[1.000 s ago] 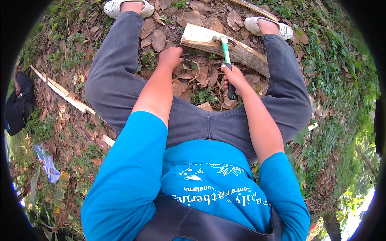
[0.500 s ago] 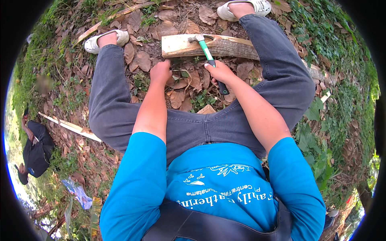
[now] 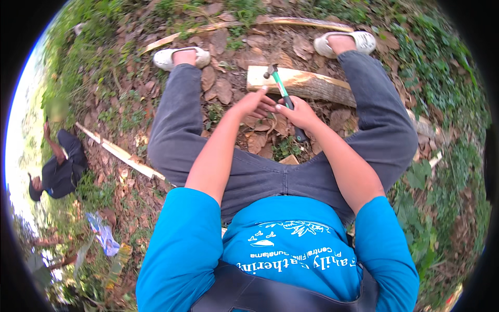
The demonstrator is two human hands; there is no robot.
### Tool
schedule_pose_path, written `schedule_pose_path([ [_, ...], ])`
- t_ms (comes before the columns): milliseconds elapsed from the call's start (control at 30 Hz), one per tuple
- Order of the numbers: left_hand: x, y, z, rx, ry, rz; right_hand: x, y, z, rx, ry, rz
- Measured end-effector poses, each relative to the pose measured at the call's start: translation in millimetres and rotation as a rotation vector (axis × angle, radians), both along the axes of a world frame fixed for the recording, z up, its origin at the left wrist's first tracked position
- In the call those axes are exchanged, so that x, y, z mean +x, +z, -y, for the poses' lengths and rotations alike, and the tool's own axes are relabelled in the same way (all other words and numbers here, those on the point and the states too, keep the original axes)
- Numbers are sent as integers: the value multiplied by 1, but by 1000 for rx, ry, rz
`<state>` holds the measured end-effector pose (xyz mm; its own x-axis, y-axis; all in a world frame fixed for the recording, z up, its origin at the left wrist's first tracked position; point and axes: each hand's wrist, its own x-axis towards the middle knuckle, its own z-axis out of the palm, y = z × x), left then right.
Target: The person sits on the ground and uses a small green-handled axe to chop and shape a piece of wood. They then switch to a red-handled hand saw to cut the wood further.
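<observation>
My right hand [image 3: 300, 113] is closed around the black grip of a hammer [image 3: 279, 82] with a green shaft. The hammer's metal head is at the far end, over the pale cut face of a split log [image 3: 317, 86]. Close beside the right hand is my left hand [image 3: 253, 105], its fingers stretched out and pointing toward the grip. I cannot tell whether its fingertips touch the hammer or the right hand. Between my spread legs the log lies on leaf-covered ground, running right past my right leg, which covers part of it.
A small wood block [image 3: 289, 159] lies near my lap. Long wood strips lie at the left [image 3: 125, 157] and beyond my feet [image 3: 208, 27]. Another person [image 3: 65, 165] in dark clothes is at the far left, near a crumpled plastic bag [image 3: 105, 236]. Green plants [image 3: 442, 78] grow at the right.
My left hand has gone from a closed fist by the log's end to open fingers beside my right hand. The hammer remains in my right hand. The whole view has shifted.
</observation>
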<state>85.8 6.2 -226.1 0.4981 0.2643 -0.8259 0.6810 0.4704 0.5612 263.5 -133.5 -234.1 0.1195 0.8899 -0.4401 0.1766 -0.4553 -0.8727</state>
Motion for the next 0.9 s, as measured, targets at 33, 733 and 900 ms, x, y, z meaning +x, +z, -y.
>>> schedule_pose_path([
  [33,6,26,13,-51,58,61,-8,19,-2,143,50,-55],
  [733,-371,193,-40,672,1717,306,19,14,25,-321,46,-339],
  [900,-469,115,-12,705,1688,-91,13,11,36,-396,35,-301],
])
